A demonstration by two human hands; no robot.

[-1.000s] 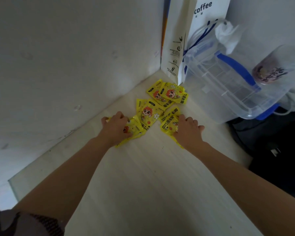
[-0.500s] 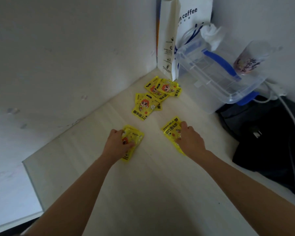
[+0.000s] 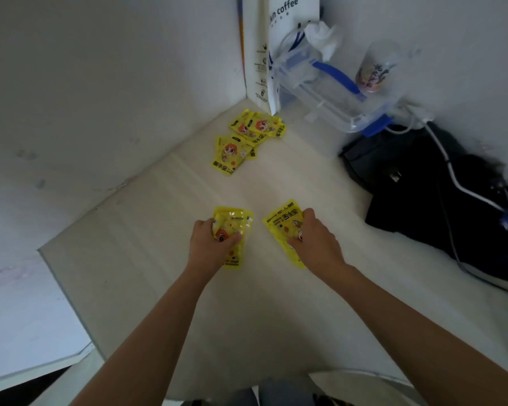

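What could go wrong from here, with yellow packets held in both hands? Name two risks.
1. The left hand grips the left packets, seemingly stacked and glossy; one might slide out.
2. The leftover pile lies deep in the corner beside the paper bag; reaching for it could knock the bag over.

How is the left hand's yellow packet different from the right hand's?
The left packet lies straight, small print at its near end; the right packet lies slanted, big print at its far end. The left packet looks shinier and crinkled; the right packet flatter. Both are yellow.
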